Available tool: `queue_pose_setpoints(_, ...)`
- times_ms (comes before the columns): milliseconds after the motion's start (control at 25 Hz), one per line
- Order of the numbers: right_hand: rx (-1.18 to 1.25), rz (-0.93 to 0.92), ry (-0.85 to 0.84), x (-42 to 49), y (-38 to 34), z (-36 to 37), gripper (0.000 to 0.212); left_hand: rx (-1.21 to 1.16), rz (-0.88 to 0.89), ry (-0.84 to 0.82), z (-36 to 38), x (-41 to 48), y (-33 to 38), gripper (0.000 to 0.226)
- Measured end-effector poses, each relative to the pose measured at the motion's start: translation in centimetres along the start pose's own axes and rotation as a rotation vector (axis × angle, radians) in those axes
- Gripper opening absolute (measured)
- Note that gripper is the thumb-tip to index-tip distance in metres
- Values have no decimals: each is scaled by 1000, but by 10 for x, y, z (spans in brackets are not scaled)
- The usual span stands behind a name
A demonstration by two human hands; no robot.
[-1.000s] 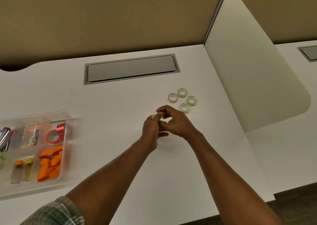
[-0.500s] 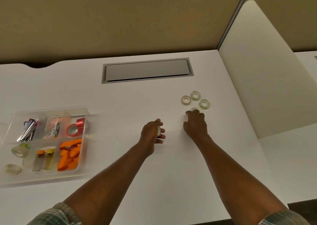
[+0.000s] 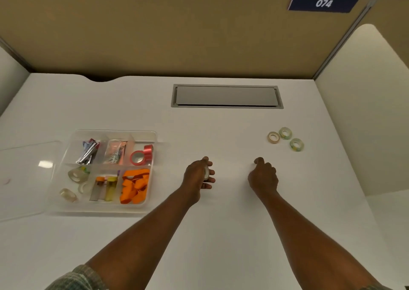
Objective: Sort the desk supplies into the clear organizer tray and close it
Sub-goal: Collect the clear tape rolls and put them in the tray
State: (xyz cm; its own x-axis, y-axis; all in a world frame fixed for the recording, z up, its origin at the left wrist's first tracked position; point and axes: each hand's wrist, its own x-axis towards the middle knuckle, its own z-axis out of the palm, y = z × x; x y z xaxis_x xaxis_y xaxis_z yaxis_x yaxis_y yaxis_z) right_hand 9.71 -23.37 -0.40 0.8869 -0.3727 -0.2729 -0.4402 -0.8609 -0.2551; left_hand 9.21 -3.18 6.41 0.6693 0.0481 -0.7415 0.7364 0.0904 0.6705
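Observation:
The clear organizer tray [image 3: 141,133] sits open at the left of the white desk. It holds binder clips, paper clips, red tape, clear tape rolls, small tubes and orange pieces. Its clear lid [image 3: 26,179] lies flat just left of it. My left hand [image 3: 195,176] hovers right of the tray and grips a small tape roll [image 3: 207,172]. My right hand [image 3: 263,176] is mid-desk with its fingers curled under, hiding what they enclose. Three small tape rolls [image 3: 285,133] lie on the desk beyond my right hand.
A grey cable hatch [image 3: 226,96] is set into the desk at the back. A tan partition with a "074" sign [image 3: 324,3] stands behind it. A white divider panel [image 3: 365,112] borders the desk's right side.
My hands parted, with a tape roll staying in the left. The right hand reached over a fourth roll, drew back, and that roll is gone from the desk. The view shifted right.

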Motion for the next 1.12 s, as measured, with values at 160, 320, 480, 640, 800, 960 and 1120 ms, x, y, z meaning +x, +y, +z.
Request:
queue_pose_setpoints(160, 411, -80, -105, -28, -86, 2, 45, -67, 9, 38, -57, 2, 3, 39)
queue_pose_setpoints(320, 842, -27, -208, -66, -174, 5, 33, -128, 58, 61, -114, 4, 10, 42)
queue_pose_setpoints(480, 1209, 66, -471, -96, -249, 16, 16, -189, 109, 151, -184, 2, 22, 34)
queue_pose_setpoints(640, 1403, 196, -719, -130, -321, 40, 27, -241, 146, 247, -258, -3, 30, 26)
queue_pose_setpoints(800, 1225, 144, -820, -163, -381, 69, 21, -105, 164, 397, -323, -5, 21, 22)
queue_pose_setpoints(960, 1006, 25, -867, -186, -412, 95, 14, 71, 130, 487, -365, 0, 2, 20)
queue_pose_setpoints(1120, 854, -65, -845, -194, -424, 108, 12, 286, 130, 527, -379, 6, -7, 38)
